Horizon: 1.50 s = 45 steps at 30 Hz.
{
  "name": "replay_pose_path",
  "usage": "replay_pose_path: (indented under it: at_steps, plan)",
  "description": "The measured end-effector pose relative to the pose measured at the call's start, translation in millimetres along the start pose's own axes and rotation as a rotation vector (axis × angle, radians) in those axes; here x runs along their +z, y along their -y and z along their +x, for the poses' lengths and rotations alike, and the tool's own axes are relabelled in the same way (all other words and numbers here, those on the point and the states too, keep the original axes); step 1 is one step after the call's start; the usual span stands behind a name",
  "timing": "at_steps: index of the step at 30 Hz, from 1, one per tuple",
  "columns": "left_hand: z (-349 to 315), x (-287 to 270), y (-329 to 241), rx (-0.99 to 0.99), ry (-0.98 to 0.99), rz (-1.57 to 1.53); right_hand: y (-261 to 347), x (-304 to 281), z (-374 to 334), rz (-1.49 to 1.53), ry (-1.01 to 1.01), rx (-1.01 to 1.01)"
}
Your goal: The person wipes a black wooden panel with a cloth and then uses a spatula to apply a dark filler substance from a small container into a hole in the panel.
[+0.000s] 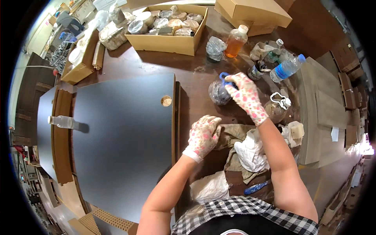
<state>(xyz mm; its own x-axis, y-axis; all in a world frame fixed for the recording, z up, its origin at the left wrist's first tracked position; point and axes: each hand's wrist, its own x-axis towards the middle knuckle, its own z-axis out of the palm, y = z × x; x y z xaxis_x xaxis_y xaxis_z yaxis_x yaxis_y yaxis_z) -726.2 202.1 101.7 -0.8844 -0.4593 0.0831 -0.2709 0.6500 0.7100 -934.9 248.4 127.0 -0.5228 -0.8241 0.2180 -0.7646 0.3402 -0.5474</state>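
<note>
While your right hand (246,97) in its flowered glove is gripping a blue loop (223,75) between thumb and fingers, the clear plastic jar (219,94) is sitting on the brown table (192,103) just below that loop. Your left hand (203,136), gloved the same way, is hovering or resting beside the brown cloth (234,134), with its fingers loosely bent; its palm is facing away, so you cannot tell whether it is holding anything. To the right of your right hand, a clear bottle with a white loop (275,111) is standing nearby. Beyond the jar, a bottle of amber liquid (235,44) and a blue-capped water bottle (287,70) are standing. On your left, a dark board (121,137) is lying flat, and a small clear bottle (64,122) is standing on it near the far-left edge.
</note>
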Motion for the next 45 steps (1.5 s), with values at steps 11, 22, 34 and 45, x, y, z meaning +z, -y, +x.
replay_pose_path:
  at_steps: [11,22,34,45]
  plan:
    - [70.5,28.5,6.4,-0.204,-0.256,-0.020,-16.9,-16.4,71.3,-0.258,-0.074,-0.031]
    - [77.3,19.7,7.6,-0.236,-0.148,-0.308,-36.7,-25.4,-12.8,-0.297,-0.079,0.184]
    - [-22.3,-25.0,-6.3,-0.169,-0.052,-0.853,-67.6,6.5,-41.9,-0.038,0.072,0.543]
    - [-23.6,-27.5,18.9,-0.157,-0.075,-0.794,16.6,-25.1,-90.8,1.091,0.098,0.712]
